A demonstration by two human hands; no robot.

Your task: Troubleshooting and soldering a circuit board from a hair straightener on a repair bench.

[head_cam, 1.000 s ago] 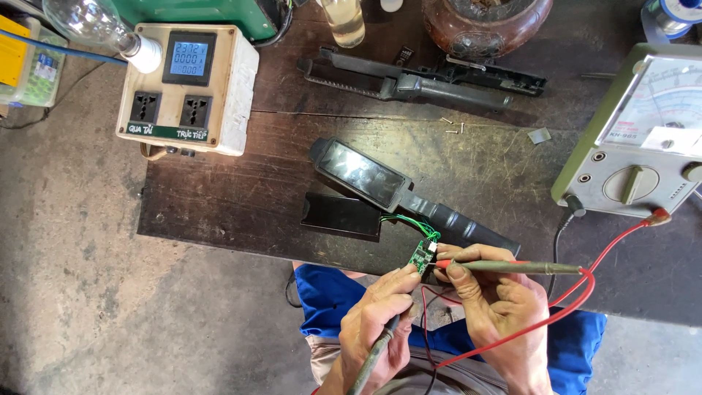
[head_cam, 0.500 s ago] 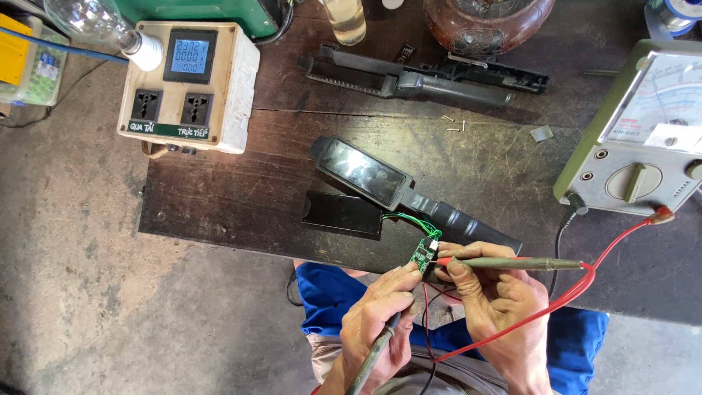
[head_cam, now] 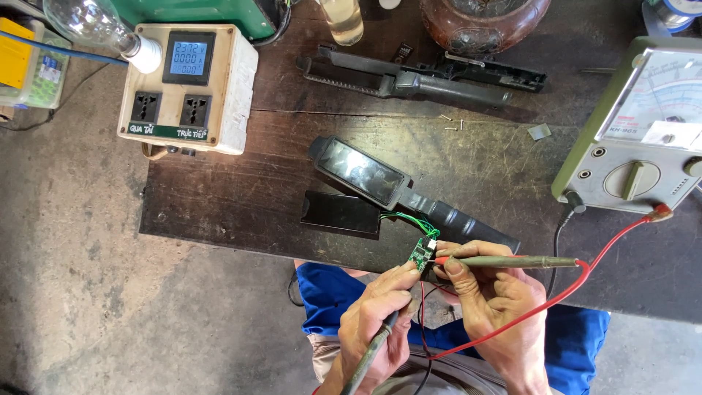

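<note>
Both probe tips remain on the small green circuit board (head_cam: 420, 254); right hand (head_cam: 497, 303) grips the red-lead probe (head_cam: 512, 260), left hand (head_cam: 376, 329) the other probe (head_cam: 371, 356), so contact holds steady.

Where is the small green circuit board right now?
The green circuit board sits low centre in the head view, between the left hand and right hand, just below the black handheld lamp.

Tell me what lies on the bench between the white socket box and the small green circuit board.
In the head view, a flat black panel lies between the white socket box and the small green circuit board.
</note>
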